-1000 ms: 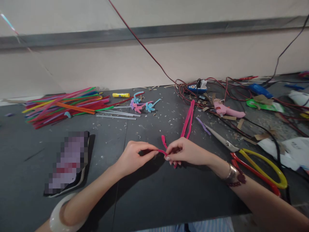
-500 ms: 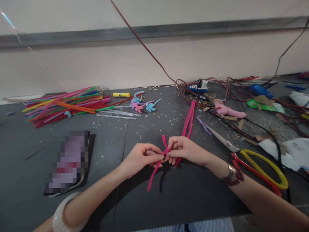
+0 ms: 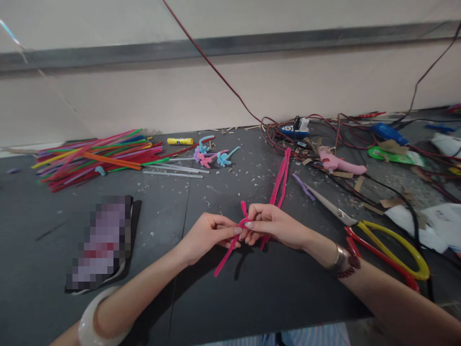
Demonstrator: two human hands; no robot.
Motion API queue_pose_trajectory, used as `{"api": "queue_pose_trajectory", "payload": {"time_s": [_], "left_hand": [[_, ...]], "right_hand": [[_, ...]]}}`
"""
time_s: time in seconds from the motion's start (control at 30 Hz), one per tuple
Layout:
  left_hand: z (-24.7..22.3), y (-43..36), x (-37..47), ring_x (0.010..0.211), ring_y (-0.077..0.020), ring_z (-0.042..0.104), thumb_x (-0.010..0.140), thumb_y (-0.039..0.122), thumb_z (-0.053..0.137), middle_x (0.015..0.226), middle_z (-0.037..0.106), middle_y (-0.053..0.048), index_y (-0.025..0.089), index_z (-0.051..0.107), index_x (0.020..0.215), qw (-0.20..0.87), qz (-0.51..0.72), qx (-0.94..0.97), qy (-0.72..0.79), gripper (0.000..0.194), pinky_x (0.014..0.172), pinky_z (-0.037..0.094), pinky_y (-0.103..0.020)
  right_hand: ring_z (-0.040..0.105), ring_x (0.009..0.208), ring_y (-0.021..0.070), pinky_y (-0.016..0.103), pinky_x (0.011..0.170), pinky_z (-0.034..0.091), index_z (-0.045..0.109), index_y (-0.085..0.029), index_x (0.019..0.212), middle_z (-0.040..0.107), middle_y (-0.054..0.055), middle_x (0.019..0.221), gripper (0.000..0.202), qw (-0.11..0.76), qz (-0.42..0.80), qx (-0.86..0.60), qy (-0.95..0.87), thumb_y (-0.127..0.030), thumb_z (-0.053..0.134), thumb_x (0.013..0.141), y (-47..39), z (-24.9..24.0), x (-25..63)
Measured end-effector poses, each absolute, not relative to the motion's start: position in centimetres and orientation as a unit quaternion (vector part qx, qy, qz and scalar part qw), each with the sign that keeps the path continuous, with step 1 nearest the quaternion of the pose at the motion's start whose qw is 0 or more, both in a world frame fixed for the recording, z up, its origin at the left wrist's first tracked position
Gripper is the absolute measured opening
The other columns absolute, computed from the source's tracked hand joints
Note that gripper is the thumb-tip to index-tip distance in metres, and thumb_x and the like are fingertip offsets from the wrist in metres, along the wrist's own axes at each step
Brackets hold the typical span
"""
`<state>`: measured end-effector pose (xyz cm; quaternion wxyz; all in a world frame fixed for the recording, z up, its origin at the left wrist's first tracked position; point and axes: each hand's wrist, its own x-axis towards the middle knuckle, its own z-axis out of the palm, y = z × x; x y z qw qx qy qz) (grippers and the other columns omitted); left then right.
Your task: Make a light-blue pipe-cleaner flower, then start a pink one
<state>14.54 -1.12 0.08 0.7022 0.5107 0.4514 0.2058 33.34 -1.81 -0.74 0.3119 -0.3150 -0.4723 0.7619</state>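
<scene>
A bright pink pipe cleaner (image 3: 225, 260) is pinched between both hands above the dark table. My left hand (image 3: 215, 232) grips it between thumb and fingers, and its loose end hangs down toward the lower left. My right hand (image 3: 272, 224) pinches it close beside the left fingertips, where it curves into a small bend; a short folded end rises above. Under and behind my right hand lie more pink pipe cleaners (image 3: 279, 180), partly covered by the hand. Scissors (image 3: 360, 225) with red and yellow handles rest to the right, near a short purple piece (image 3: 303, 187).
A heap of coloured pipe cleaners (image 3: 97, 156) lies at the back left, beside a yellow glue stick (image 3: 180, 141) and small pipe-cleaner flowers (image 3: 212, 156). A phone-like object (image 3: 103, 240), blurred out, is at left. Tangled cables, a pink glue gun (image 3: 340, 163) and scraps crowd the right.
The pipe cleaner's loose end has swung slightly left and upward. Its part between the fingertips now curves more, and my right thumb has shifted a little up.
</scene>
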Motion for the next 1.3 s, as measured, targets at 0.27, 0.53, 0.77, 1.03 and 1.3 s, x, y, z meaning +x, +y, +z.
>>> {"api": "queue_pose_trajectory", "payload": {"time_s": [0.27, 0.53, 0.77, 1.03, 1.3], "left_hand": [[0.3, -0.9, 14.5, 0.059, -0.0099, 0.061, 0.066, 0.029, 0.065, 0.065, 0.066, -0.003, 0.011, 0.064, 0.077, 0.705, 0.202, 0.500, 0.460, 0.021, 0.061, 0.049, -0.022], [0.5, -0.9, 14.5, 0.057, -0.0088, 0.061, 0.065, 0.028, 0.067, 0.064, 0.066, -0.002, 0.011, 0.063, 0.073, 0.721, 0.189, 0.486, 0.456, 0.019, 0.058, 0.047, -0.020], [0.4, -1.0, 14.5, 0.059, -0.0100, 0.061, 0.066, 0.029, 0.065, 0.066, 0.066, -0.004, 0.010, 0.059, 0.069, 0.734, 0.159, 0.489, 0.444, 0.020, 0.056, 0.046, -0.020], [0.4, -1.2, 14.8, 0.056, -0.0105, 0.060, 0.063, 0.026, 0.067, 0.057, 0.064, -0.001, 0.011, 0.058, 0.067, 0.711, 0.155, 0.512, 0.455, 0.018, 0.057, 0.046, -0.021], [-0.4, -1.6, 14.7, 0.057, -0.0119, 0.060, 0.064, 0.032, 0.065, 0.061, 0.066, -0.004, 0.012, 0.060, 0.067, 0.574, 0.200, 0.638, 0.473, 0.020, 0.054, 0.046, -0.021]], "right_hand": [[0.061, 0.057, 0.0084, 0.023, 0.059, 0.051, 0.054, -0.013, 0.073, 0.064, 0.001, 0.065, 0.016, 0.345, 0.715, -0.351, -0.497, -0.026, 0.063, 0.071, -1.6, -0.7, 33.1], [0.053, 0.057, 0.0068, 0.022, 0.058, 0.043, 0.063, -0.013, 0.070, 0.061, -0.001, 0.065, 0.015, 0.385, 0.661, -0.386, -0.516, -0.026, 0.067, 0.065, -1.8, -1.3, 32.9], [0.049, 0.056, 0.0070, 0.020, 0.054, 0.039, 0.062, -0.012, 0.071, 0.057, -0.001, 0.061, 0.018, 0.361, 0.651, -0.406, -0.530, -0.029, 0.065, 0.067, -2.1, -1.0, 32.4], [0.049, 0.051, 0.0064, 0.019, 0.049, 0.040, 0.054, -0.014, 0.068, 0.054, -0.003, 0.057, 0.022, 0.343, 0.634, -0.396, -0.569, -0.034, 0.063, 0.067, -2.3, -1.1, 32.2], [0.049, 0.044, 0.0045, 0.016, 0.042, 0.041, 0.051, -0.014, 0.063, 0.057, -0.002, 0.054, 0.025, 0.317, 0.637, -0.423, -0.560, -0.036, 0.061, 0.069, -2.3, -0.9, 32.3]]}}
